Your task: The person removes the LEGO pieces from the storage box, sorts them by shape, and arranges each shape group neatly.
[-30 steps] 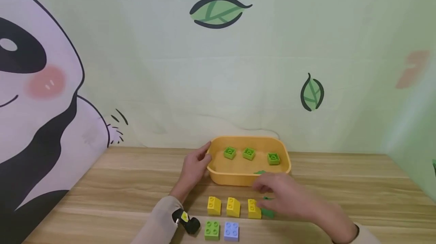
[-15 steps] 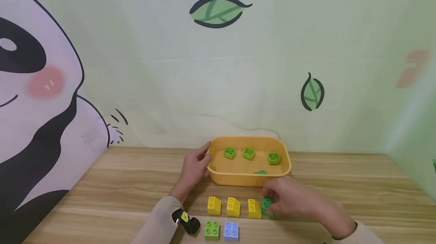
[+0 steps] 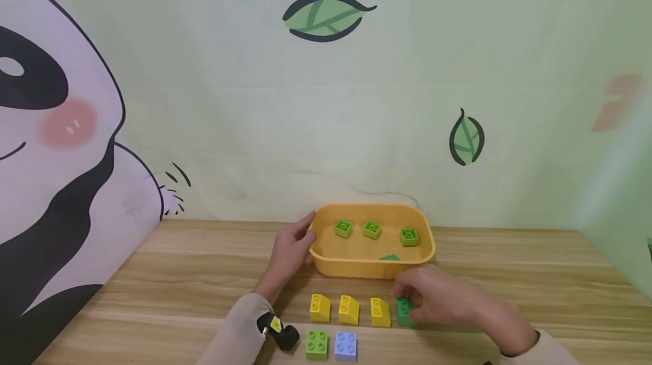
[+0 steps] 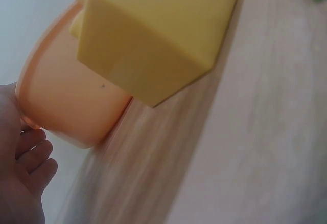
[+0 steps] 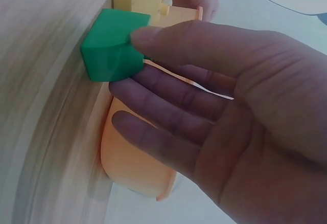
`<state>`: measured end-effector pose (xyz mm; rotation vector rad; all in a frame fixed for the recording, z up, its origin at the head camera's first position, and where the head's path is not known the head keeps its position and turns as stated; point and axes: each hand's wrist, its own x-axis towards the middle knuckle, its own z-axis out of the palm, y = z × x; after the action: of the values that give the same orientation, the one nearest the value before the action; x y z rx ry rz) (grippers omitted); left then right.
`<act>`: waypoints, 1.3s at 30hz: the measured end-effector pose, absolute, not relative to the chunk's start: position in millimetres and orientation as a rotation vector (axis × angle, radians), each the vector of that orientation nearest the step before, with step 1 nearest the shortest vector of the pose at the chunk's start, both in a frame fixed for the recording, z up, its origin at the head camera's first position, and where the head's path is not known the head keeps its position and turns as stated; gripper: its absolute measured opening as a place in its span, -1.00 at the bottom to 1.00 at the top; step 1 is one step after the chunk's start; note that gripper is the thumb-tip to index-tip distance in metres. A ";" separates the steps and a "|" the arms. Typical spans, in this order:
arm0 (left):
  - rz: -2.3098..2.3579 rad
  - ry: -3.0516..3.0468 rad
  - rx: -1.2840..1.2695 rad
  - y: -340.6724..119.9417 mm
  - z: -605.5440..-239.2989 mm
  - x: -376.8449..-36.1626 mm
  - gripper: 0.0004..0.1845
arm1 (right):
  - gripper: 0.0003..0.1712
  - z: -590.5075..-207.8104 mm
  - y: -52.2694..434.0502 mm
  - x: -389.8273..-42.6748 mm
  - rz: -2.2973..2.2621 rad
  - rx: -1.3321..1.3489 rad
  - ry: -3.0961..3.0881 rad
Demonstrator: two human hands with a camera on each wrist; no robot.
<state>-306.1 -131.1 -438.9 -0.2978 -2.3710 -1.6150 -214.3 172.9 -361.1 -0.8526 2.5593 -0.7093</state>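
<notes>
My right hand [image 3: 445, 296] pinches a dark green toy brick [image 3: 406, 313] between thumb and fingers, at the right end of a row of bricks. In the right wrist view the thumb lies on the near side of the green brick [image 5: 110, 45]. Three yellow slope bricks [image 3: 320, 308] make up the rest of that row. My left hand [image 3: 289, 252] holds the left end of an orange-yellow plastic bin [image 3: 351, 267], thumb at the rim. Inside the bin lie three light green bricks [image 3: 372, 230] and a partly hidden green piece [image 3: 390, 257].
In front of the yellow row stand a light green brick [image 3: 317, 344] and a blue brick [image 3: 346, 346]. The wooden table [image 3: 535, 274] ends at a cloth backdrop [image 3: 519, 42] with a panda print, close behind the bin. A small black camera [image 3: 286, 338] sits on the left wrist.
The right hand has taken hold of the dark green brick and shifted it slightly right, leaving a small gap beside the third yellow one. The left hand and bin stay put.
</notes>
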 end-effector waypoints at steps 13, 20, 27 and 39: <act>-1.624 -2.370 -0.305 -133.1 -436.5 -305.8 -0.46 | -0.66 -357.7 175.3 -212.6 -0.767 -0.766 2.525; -1.628 -2.355 -0.320 -131.9 -437.4 -305.7 -0.47 | -0.69 -345.5 181.0 -212.9 -0.861 -0.781 2.555; -1.645 -2.355 -0.324 -129.5 -437.6 -305.1 -0.46 | -0.69 -330.8 184.5 -219.3 -0.885 -0.850 2.726; -1.652 -2.362 -0.303 -132.3 -439.0 -304.8 -0.46 | -0.71 -328.9 183.5 -262.1 -0.762 -1.053 2.864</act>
<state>-304.8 -132.3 -439.0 -0.3027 -2.3615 -1.6517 -262.1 183.5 -328.9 -1.0526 2.8637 -0.7625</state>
